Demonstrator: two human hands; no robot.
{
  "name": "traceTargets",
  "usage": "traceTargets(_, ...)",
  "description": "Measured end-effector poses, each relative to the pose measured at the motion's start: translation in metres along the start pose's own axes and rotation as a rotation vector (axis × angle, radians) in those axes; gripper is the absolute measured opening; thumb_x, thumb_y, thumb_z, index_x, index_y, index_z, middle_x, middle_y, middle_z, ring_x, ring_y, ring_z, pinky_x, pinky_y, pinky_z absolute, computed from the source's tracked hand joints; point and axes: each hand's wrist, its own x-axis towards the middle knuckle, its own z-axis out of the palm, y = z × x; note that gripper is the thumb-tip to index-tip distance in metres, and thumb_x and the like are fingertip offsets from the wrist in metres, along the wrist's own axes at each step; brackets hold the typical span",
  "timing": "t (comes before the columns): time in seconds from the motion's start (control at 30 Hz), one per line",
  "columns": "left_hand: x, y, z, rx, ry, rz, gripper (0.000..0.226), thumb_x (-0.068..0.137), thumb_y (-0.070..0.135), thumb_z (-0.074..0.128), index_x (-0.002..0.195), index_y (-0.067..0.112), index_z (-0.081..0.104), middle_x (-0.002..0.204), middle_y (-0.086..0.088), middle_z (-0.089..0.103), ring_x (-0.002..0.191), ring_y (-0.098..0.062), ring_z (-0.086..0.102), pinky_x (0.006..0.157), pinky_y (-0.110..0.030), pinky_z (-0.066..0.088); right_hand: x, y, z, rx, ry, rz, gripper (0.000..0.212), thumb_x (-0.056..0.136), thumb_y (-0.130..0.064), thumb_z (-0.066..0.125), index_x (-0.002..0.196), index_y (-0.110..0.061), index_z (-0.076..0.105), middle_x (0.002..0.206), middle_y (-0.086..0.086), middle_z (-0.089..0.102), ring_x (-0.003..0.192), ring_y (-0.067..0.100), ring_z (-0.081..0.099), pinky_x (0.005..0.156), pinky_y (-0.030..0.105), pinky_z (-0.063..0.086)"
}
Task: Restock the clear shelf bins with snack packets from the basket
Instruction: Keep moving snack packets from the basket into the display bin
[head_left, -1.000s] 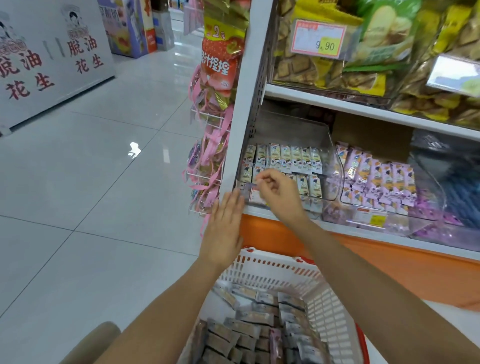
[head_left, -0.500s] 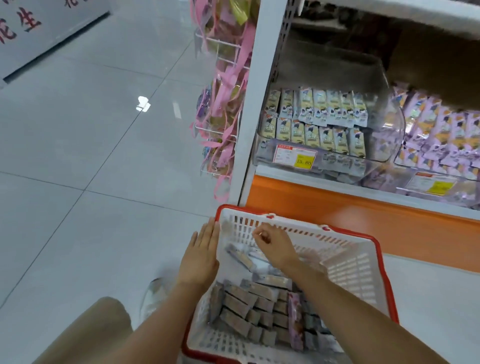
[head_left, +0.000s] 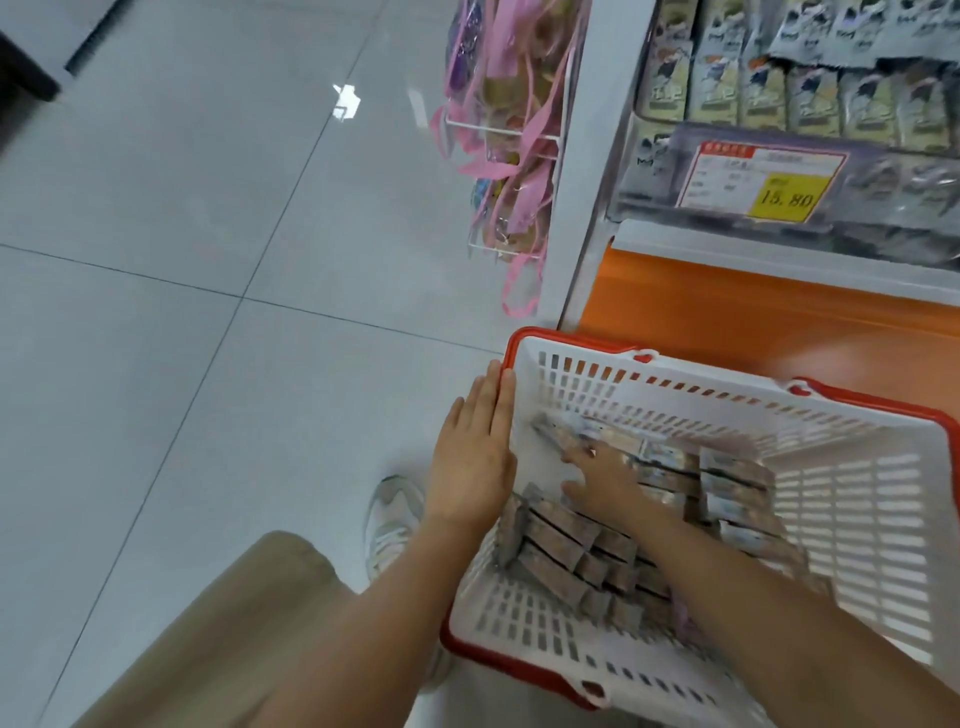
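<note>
A white basket with a red rim (head_left: 691, 387) stands on the floor below the shelf, holding several grey snack packets (head_left: 558, 540). My left hand (head_left: 475, 457) lies flat with straight fingers against the basket's left rim. My right hand (head_left: 605, 475) reaches down inside the basket, fingers spread over the packets; whether it holds one is hidden. The clear shelf bin (head_left: 649, 171) at the top right holds rows of pale packets (head_left: 763, 93) behind a price label (head_left: 763, 179).
An orange kick panel (head_left: 753, 317) runs under the shelf. A wire rack with pink-ribboned bags (head_left: 506, 130) hangs on the shelf's white upright. My shoe (head_left: 389, 519) and tan trouser leg (head_left: 234, 639) are left of the basket on the tiled floor.
My right hand left the shelf bin and went down into the basket onto the packets. My left hand dropped from the shelf edge to the basket's left rim. The view tilted down.
</note>
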Motion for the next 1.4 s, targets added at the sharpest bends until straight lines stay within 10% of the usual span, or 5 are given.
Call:
traceTargets(0.23, 0.000, 0.001, -0.001, -0.008, -0.011, -0.016, 0.081, 0.089, 0.003, 0.051, 0.156, 0.011, 0.008, 0.163, -0.010, 0.014, 0.148, -0.027, 0.022, 0.118, -0.038, 0.019, 0.005, 0.005, 0.007, -0.119, -0.003, -0.014, 0.053, 0.095, -0.035, 0.053, 0.145, -0.022, 0.041, 0.150, 0.014, 0.025, 0.137, 0.032, 0.027, 0.109, 0.039, 0.032)
traceTargets(0.47, 0.000, 0.002, 0.000, 0.018, 0.014, -0.036, 0.078, 0.097, 0.010, 0.041, 0.154, 0.016, -0.011, 0.165, -0.004, -0.005, 0.151, -0.022, 0.006, 0.117, -0.031, 0.000, -0.015, 0.008, -0.007, -0.060, 0.336, -0.169, 0.009, 0.100, -0.022, 0.043, 0.103, -0.019, 0.051, 0.098, 0.008, 0.049, 0.085, 0.025, 0.047, 0.069, 0.035, 0.043)
traceTargets(0.9, 0.003, 0.014, -0.005, 0.163, -0.049, -0.057, 0.072, 0.101, 0.007, 0.034, 0.153, 0.007, -0.015, 0.162, -0.012, -0.015, 0.151, -0.027, -0.007, 0.123, -0.042, 0.005, -0.113, -0.001, -0.101, 0.386, 0.275, -0.259, 0.025, 0.092, -0.019, 0.055, 0.112, -0.024, 0.041, 0.083, 0.004, 0.050, 0.066, 0.019, 0.048, 0.060, 0.035, 0.040)
traceTargets(1.23, 0.020, 0.082, -0.052, -0.520, -0.074, 0.288, 0.045, 0.100, 0.017, 0.049, 0.144, 0.016, 0.044, 0.135, -0.009, 0.055, 0.121, -0.026, 0.049, 0.106, -0.040, 0.037, -0.166, -0.019, -0.155, 0.660, 0.520, -0.346, 0.028, 0.092, -0.016, 0.062, 0.115, -0.017, 0.046, 0.092, 0.004, 0.057, 0.076, 0.008, 0.053, 0.067, 0.019, 0.044)
traceTargets(1.4, 0.020, 0.110, -0.081, -0.852, -0.141, 0.163, 0.030, 0.104, 0.021, 0.045, 0.133, 0.015, 0.050, 0.111, -0.004, 0.062, 0.095, -0.022, 0.062, 0.086, -0.042, 0.052, -0.189, -0.025, -0.176, 0.828, 0.642, -0.392, 0.041, 0.091, -0.029, 0.068, 0.124, -0.020, 0.044, 0.099, 0.007, 0.058, 0.088, 0.018, 0.059, 0.070, 0.022, 0.049)
